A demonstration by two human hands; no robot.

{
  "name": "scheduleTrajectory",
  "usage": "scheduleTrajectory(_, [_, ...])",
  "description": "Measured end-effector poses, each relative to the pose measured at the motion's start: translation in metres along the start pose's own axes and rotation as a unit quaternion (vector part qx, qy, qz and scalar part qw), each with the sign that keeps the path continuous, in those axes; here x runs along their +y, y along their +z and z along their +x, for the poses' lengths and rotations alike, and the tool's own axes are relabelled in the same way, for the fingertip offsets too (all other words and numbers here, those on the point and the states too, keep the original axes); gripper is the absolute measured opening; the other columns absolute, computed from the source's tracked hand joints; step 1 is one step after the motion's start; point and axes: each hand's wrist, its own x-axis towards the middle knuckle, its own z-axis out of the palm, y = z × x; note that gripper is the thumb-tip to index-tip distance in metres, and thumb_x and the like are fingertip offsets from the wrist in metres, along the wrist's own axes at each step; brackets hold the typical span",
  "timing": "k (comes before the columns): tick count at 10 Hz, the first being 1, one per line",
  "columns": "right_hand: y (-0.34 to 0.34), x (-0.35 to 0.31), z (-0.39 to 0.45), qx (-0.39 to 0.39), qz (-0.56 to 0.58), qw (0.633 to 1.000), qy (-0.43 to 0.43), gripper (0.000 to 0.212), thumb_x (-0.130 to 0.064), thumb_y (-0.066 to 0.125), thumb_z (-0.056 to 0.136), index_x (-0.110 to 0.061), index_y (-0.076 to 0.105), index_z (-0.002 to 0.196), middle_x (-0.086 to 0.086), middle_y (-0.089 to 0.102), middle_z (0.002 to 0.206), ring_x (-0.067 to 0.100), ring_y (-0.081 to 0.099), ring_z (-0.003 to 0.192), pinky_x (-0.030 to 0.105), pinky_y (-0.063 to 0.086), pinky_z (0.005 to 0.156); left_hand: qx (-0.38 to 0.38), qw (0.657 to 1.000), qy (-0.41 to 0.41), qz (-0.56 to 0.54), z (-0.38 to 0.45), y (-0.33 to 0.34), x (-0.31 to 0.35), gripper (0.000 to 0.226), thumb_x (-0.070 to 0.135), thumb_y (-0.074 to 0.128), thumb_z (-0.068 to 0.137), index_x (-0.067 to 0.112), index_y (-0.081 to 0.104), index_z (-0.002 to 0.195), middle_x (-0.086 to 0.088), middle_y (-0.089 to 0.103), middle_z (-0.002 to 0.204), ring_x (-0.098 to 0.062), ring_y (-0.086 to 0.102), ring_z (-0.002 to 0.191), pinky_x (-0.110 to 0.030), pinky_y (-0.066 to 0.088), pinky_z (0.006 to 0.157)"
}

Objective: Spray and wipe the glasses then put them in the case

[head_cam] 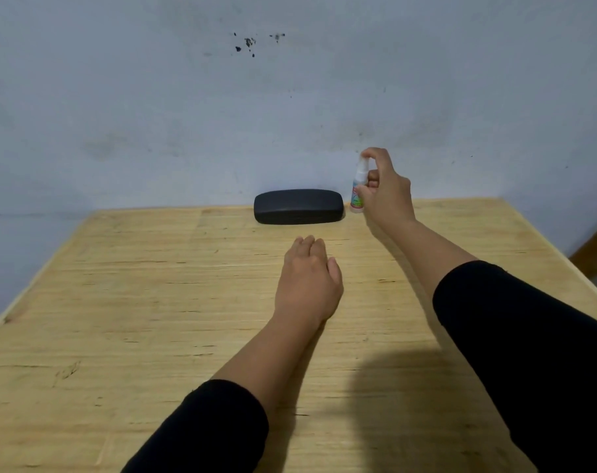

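Within right hand (386, 196), spray bottle (358, 189).

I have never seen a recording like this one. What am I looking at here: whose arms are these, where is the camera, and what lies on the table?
No machine appears here. A person wears one camera on the head, looking forward and down, so you see the person's own two arms in black sleeves. The right hand grips a small spray bottle, with one finger on its top, at the far edge of the wooden table. The left hand hovers or rests over the middle of the table, fingers relaxed, holding nothing. To the left of the bottle lies a closed black glasses case, near the pale wall. No glasses are visible; they may be inside the case.
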Motion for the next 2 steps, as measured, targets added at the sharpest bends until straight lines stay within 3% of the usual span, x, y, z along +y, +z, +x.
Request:
scheduleTrajectory(1, [-0.001,-0.001,0.000,-0.003,0.016,1.000,-0.002,0.059,0.000,0.056,0.088,-0.033,0.038,0.134,0.011,0.057,0.112,0.014,0.058,0.087,0.002,0.041,0.049,0.014,1.000,0.000,-0.026,0.001,0.001,-0.001,0.048,0.030,0.032,0.097,0.008,0.033,0.140,-0.011,0.035,0.148,-0.023,0.025,0.140,-0.034,0.018,0.117])
scheduleTrajectory(2, [-0.007,-0.007,-0.011,-0.002,0.006,1.000,0.003,0.071,-0.005,0.060,0.088,-0.036,0.026,0.142,0.008,0.054,0.111,0.016,0.057,0.097,0.007,0.039,0.061,0.035,0.998,0.003,-0.051,-0.001,0.000,0.000,0.041,0.027,0.036,0.095,0.006,0.043,0.130,-0.013,0.048,0.135,-0.023,0.041,0.126,-0.037,0.035,0.109])
